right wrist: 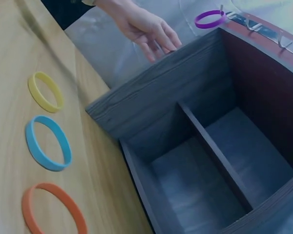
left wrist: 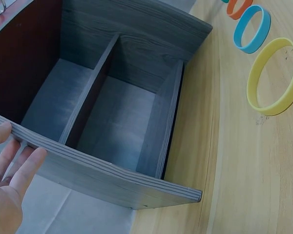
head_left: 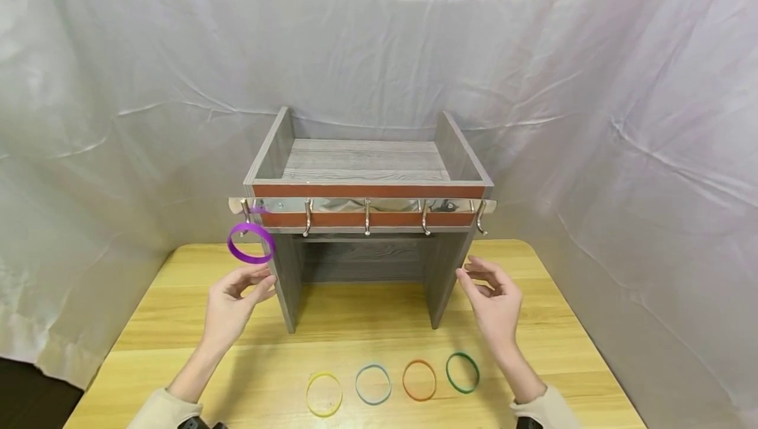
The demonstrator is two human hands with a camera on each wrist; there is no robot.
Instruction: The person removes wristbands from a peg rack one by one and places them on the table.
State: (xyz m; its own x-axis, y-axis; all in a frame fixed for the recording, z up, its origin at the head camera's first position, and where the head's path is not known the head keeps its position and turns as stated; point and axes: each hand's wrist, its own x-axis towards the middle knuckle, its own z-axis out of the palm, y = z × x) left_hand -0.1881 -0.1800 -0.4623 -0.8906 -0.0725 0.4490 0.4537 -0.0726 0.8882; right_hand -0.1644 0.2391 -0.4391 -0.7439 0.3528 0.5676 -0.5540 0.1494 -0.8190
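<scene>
A grey wooden shelf unit (head_left: 364,183) stands between both hands, a metal hook rail (head_left: 337,204) across its front. My left hand (head_left: 233,304) is at the left side panel (head_left: 283,284); in the left wrist view its thumb and relaxed fingers touch the panel's edge and outer face. My right hand (head_left: 494,297) touches the right side panel (head_left: 444,284) with its fingertips, fingers loosely bent; only a fingertip shows in the right wrist view. From the leftmost hook hangs a purple wristband (head_left: 251,260), above the left hand.
On the wooden table (head_left: 266,350), in front of the unit, lie a yellow wristband (head_left: 340,403), a blue one (left wrist: 265,33), an orange one (head_left: 419,399) and a green one (head_left: 464,390) in a row. Grey cloth (head_left: 367,54) encloses the back and sides.
</scene>
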